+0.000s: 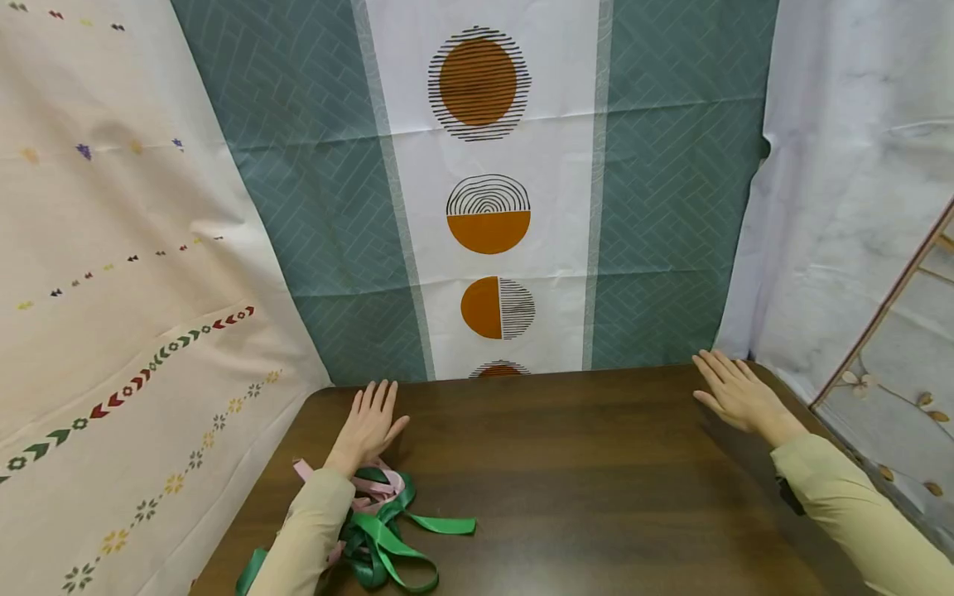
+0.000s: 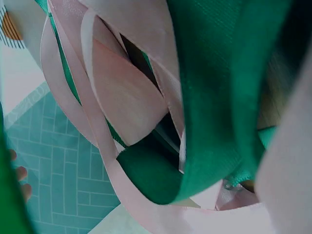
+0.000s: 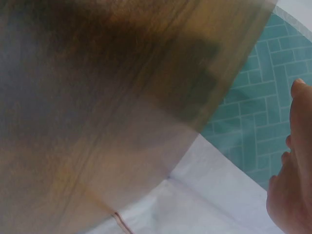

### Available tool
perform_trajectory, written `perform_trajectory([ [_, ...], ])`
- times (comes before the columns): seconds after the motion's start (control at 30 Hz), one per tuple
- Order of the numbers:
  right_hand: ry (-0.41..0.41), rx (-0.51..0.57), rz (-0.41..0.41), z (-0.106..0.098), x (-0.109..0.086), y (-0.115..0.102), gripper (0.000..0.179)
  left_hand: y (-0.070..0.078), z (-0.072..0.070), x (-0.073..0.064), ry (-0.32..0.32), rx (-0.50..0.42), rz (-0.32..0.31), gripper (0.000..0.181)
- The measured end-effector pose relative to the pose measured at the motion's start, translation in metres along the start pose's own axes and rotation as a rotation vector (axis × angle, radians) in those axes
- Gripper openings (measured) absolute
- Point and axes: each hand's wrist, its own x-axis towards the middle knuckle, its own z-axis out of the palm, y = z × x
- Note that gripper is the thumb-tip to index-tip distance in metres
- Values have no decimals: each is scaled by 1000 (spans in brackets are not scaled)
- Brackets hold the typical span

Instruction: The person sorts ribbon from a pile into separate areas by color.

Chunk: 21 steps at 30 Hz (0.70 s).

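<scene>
My left hand (image 1: 370, 422) is held out flat near the table's far left corner, its fingers straight and holding nothing. Under and beside that forearm lies a loose tangle of green ribbon (image 1: 383, 538) and pink ribbon (image 1: 382, 488). Close up in the left wrist view, the pink ribbon (image 2: 126, 92) loops around and behind the green ribbon (image 2: 209, 97). At the far right corner my right hand (image 1: 734, 393) is stretched out with straight fingers and nothing in it. In the right wrist view the right hand (image 3: 297, 161) shows at the right edge.
The dark brown wooden table (image 1: 566, 463) has rounded far corners. A green and white patterned cloth (image 1: 663, 207) hangs behind it. A cream embroidered cloth (image 1: 149, 273) hangs at the left, and a pale cloth (image 1: 835, 207) with printed flowers hangs at the right.
</scene>
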Motion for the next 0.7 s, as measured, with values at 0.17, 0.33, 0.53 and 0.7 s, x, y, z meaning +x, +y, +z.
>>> perform_trajectory([
  [0.17, -40, 12, 13, 0, 1, -5, 64, 1, 0, -1, -7, -6, 6, 69],
  [0.33, -23, 36, 7, -2, 5, -11, 63, 0, -3, -4, -7, -20, -4, 69],
  [0.53, -10, 55, -2, -1, 9, -18, 62, -1, -6, -7, 11, -53, -14, 68],
  [0.7, 77, 86, -46, 2, 12, -25, 59, 2, -4, -11, -10, -143, -32, 66],
])
